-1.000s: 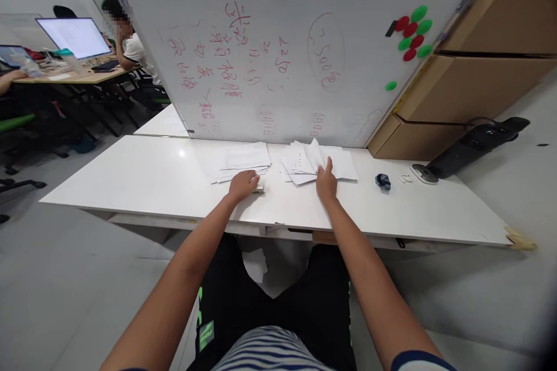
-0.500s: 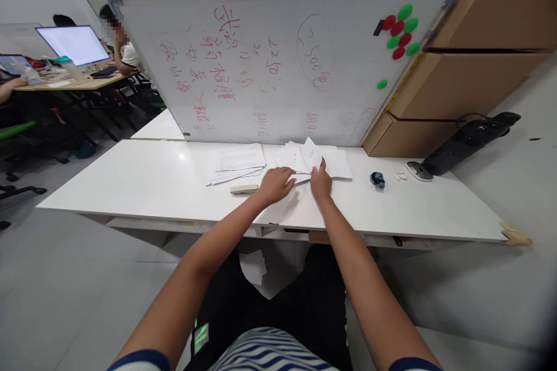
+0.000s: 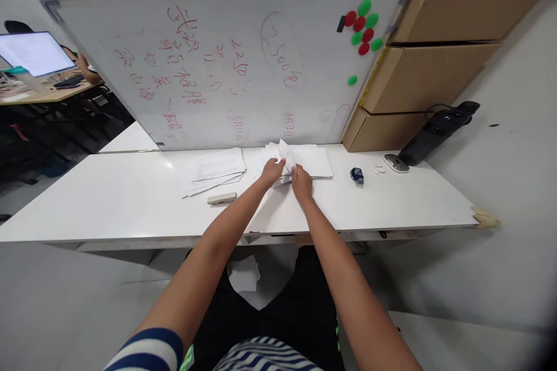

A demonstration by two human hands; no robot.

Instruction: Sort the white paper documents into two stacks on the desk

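Both of my hands meet at the right-hand pile of white paper sheets [image 3: 311, 159] on the white table [image 3: 130, 203]. My left hand [image 3: 272, 170] has its fingers closed on the near edge of some sheets. Beside it, my right hand [image 3: 301, 180] pinches the same loose sheets, which stick up a little between the two hands. A second stack of papers [image 3: 215, 167] lies to the left, and a small beige stapler [image 3: 221, 199] rests just in front of that stack, untouched.
A whiteboard [image 3: 226, 64] with red writing and red and green magnets [image 3: 362, 26] leans behind the papers. Cardboard boxes [image 3: 430, 52] stand at the right. A small blue object [image 3: 356, 175], a white clip and a black device [image 3: 435, 130] lie further right. A person sits at a desk far left.
My left hand left the stapler and moved right to the right-hand paper pile. My right hand closed in on the same sheets. The view shifted left and down.
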